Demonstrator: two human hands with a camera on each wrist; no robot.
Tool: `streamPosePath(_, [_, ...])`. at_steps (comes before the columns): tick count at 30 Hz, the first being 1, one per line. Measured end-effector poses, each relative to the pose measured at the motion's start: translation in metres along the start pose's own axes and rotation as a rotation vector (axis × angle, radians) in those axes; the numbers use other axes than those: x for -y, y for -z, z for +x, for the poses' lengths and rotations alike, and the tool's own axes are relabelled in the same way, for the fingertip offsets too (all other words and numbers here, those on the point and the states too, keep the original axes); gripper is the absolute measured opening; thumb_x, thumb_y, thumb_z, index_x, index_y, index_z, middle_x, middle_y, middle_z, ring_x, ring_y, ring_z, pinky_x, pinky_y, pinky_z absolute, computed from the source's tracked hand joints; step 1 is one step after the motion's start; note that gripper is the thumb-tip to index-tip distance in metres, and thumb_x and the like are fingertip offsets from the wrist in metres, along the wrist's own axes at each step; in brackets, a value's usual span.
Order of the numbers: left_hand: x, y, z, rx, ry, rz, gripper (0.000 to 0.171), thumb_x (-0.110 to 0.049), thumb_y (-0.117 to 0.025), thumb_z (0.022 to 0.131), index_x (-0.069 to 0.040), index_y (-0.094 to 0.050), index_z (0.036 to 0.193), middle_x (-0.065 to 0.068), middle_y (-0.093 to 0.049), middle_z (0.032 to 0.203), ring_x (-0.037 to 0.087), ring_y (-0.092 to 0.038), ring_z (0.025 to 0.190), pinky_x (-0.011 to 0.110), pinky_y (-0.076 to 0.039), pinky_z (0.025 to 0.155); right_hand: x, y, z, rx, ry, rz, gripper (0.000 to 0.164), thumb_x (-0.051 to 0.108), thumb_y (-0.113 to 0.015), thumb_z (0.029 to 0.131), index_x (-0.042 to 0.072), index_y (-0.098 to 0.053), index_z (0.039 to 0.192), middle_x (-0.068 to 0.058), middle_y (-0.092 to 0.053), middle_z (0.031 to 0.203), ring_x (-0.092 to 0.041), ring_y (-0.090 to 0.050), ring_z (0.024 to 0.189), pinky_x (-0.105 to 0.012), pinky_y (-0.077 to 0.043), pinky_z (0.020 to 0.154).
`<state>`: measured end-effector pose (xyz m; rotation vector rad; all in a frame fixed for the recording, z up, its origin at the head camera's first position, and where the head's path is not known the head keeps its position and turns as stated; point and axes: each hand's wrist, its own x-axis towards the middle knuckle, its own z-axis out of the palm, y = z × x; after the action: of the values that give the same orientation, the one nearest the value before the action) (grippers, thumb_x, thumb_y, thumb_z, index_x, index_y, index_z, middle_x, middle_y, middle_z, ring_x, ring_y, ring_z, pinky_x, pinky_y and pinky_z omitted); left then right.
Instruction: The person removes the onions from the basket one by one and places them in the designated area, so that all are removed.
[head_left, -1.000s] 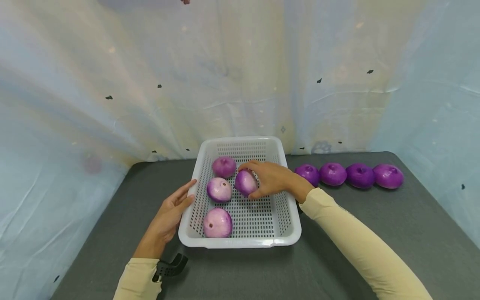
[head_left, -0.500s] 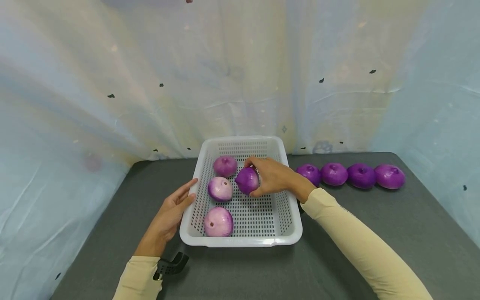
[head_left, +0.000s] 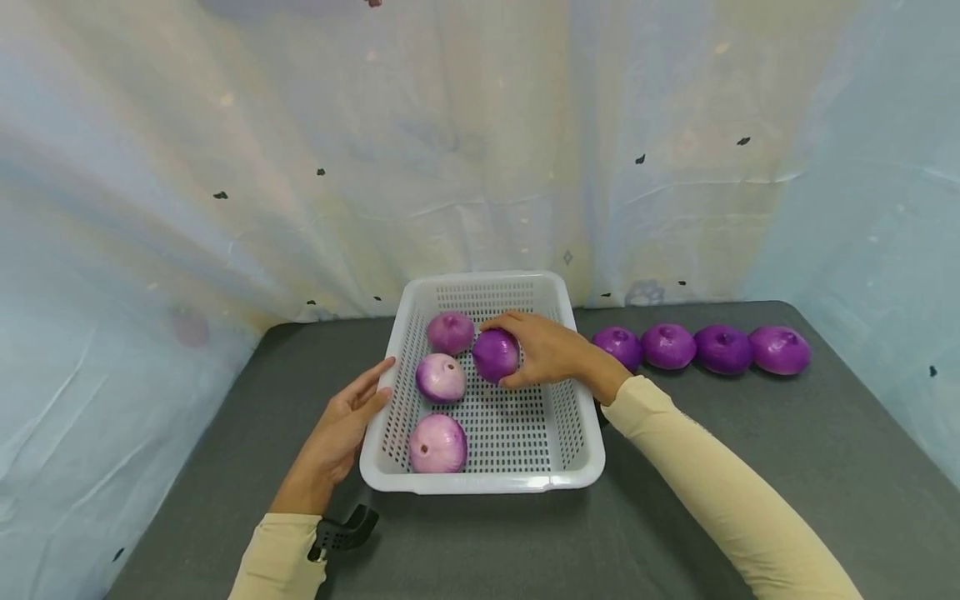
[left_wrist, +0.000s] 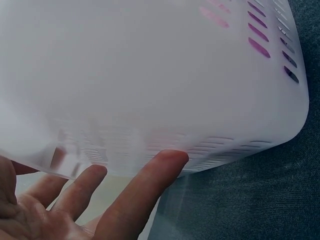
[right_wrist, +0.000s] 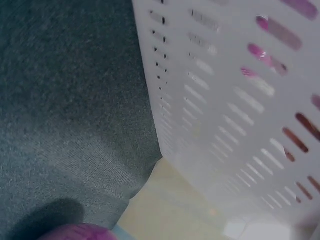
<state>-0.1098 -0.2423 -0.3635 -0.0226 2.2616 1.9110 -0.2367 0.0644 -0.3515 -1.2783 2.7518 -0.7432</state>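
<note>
In the head view, a white perforated plastic basket (head_left: 482, 483) stands on the dark table. My left hand (head_left: 341, 433) touches its left side; in the left wrist view, the extended fingers (left_wrist: 145, 192) lie against the basket's outer wall. My right hand (head_left: 551, 350) reaches over the basket's right rim and holds a purple onion (head_left: 495, 356) between thumb and fingers, inside the basket. Left of it sit an onion (head_left: 450, 332) at the back, a paler onion (head_left: 440, 377) in the middle and another pale onion (head_left: 437, 443) at the front. In the right wrist view, the basket wall hides the held onion.
Several purple onions (head_left: 722, 349) lie in a row on the table (head_left: 735, 433), right of the basket. A patterned pale curtain (head_left: 480, 167) hangs behind the table and along its sides. A black strap (head_left: 345, 531) is on the left wrist.
The onion in my right hand has turned: its pale side faced up one second ago, and now its deep purple side shows. The left hand and the basket have hardly moved.
</note>
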Motion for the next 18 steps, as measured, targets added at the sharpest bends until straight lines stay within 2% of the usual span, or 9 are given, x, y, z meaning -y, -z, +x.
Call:
streamPosePath(7, [0.0,0.003,0.001,0.018,-0.019,-0.011,0.059,-0.031,-0.052,0.105,-0.024,-0.029,0.158,0.009,-0.034,0.162,0.019,-0.055,0.127,0.028,-0.052,0.09,0.001,0.003,0.0,-0.034,-0.067,0.109,0.083,0.03,-0.088,0.068,0.016,-0.047,0.139,-0.003,-0.06,0.13,-0.02,-0.063,0.112,-0.041,-0.053,0.095])
streamPosePath(13, [-0.001,0.0,0.0,0.001,0.015,-0.031,0.057,-0.03,-0.052,0.105,-0.028,-0.03,0.157,0.006,-0.035,0.161,0.028,-0.051,0.133,0.034,-0.053,0.092,0.001,0.008,-0.003,-0.118,-0.104,0.178,0.082,0.035,-0.087,0.071,0.016,-0.047,0.14,-0.003,-0.061,0.129,-0.019,-0.062,0.111,-0.041,-0.053,0.094])
streamPosePath(15, [-0.001,-0.001,-0.001,0.0,0.027,-0.029,0.057,-0.031,-0.052,0.105,-0.03,-0.031,0.157,0.004,-0.035,0.161,0.03,-0.049,0.134,0.036,-0.053,0.093,0.003,0.012,-0.007,-0.151,-0.134,0.201,0.082,0.038,-0.086,0.072,0.017,-0.046,0.141,-0.003,-0.06,0.13,-0.019,-0.062,0.11,-0.042,-0.053,0.092])
streamPosePath(18, [-0.001,0.0,-0.002,-0.007,0.028,-0.015,0.056,-0.032,-0.052,0.105,-0.03,-0.031,0.157,0.005,-0.035,0.161,0.029,-0.05,0.134,0.035,-0.052,0.094,0.009,0.022,-0.018,-0.197,-0.163,0.246,0.082,0.04,-0.084,0.075,0.017,-0.044,0.143,-0.003,-0.058,0.134,-0.021,-0.06,0.114,-0.047,-0.051,0.096])
